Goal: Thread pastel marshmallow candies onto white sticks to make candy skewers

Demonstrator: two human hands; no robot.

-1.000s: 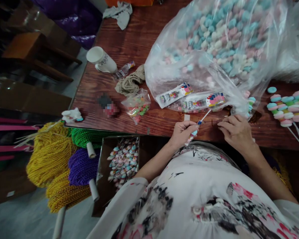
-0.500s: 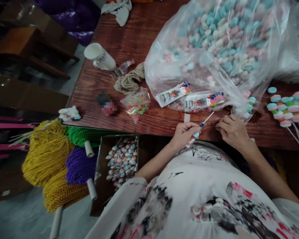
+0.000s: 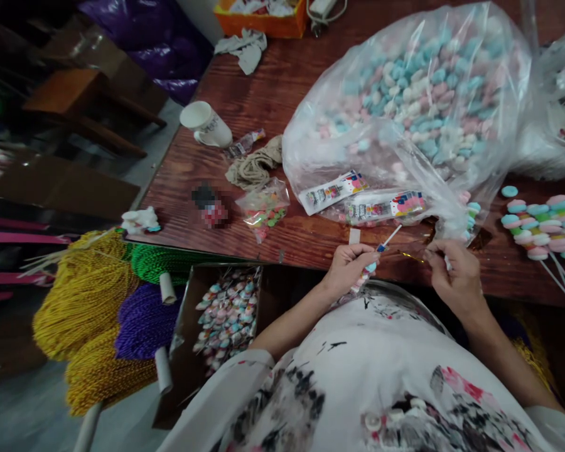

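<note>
Reddish-brown wood grain is shown across the table (image 3: 273,94), at whose near edge both hands are held. By the left hand (image 3: 349,269), a marshmallow stick (image 3: 370,268) is gripped just at that edge, the fingers curled closed around it so that most of the sweet is hidden; its white stem (image 3: 392,236) is pointed up and to the right. Between the thumb and fingertips of the right hand (image 3: 456,270), a thin gold tie (image 3: 410,255) is pinched and stretched toward the stem; whether it is fastened there cannot be told. Beyond the hands, printed wrappers (image 3: 332,192) are laid against a large clear bag (image 3: 419,107) filled with pink, blue and white marshmallows. To the right, finished-looking sticks (image 3: 543,229) are gathered side by side. On the left part of the surface, a white mug (image 3: 207,124), a crumpled cloth (image 3: 255,166) and a small bag of gummy sweets (image 3: 266,208) are spread. Below the edge, more sticks (image 3: 228,314) are heaped in a cardboard box, beside which yellow cord (image 3: 85,295), green cord (image 3: 157,263) and purple cord (image 3: 145,323) are bundled. Farther off, a wooden stool (image 3: 66,94) and purple sacks (image 3: 164,53) are seen.
</note>
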